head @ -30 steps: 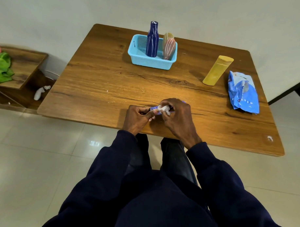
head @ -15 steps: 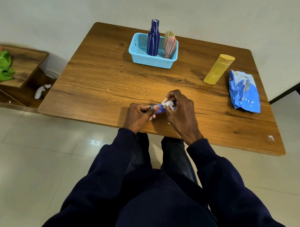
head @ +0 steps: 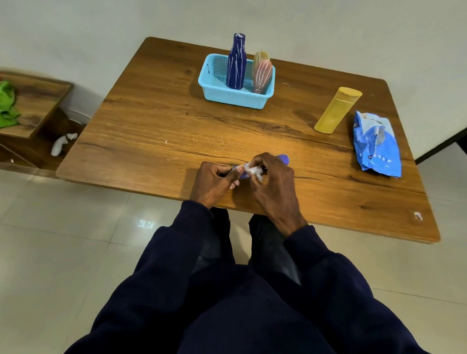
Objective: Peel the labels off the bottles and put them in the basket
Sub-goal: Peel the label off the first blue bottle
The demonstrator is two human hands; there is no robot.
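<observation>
Gripping purple bottle (head: 283,159): left hand (head: 214,181); right hand (head: 273,186) pinches its white label (head: 253,170). Beyond hands, blue basket (head: 224,96) holds dark-blue bottle (head: 236,63), pink bottle (head: 262,76). Wooden table (head: 159,121), tiled floor (head: 57,236).

Left hand (head: 211,181), right hand (head: 273,184) close beside it, fingers curled, forearms converging

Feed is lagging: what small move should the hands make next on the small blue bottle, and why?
Probably pull the white label scrap clear with the right hand while the left hand steadies the small blue bottle: the scrap looks bunched against the bottle, so it seems unready for the basket.
</observation>
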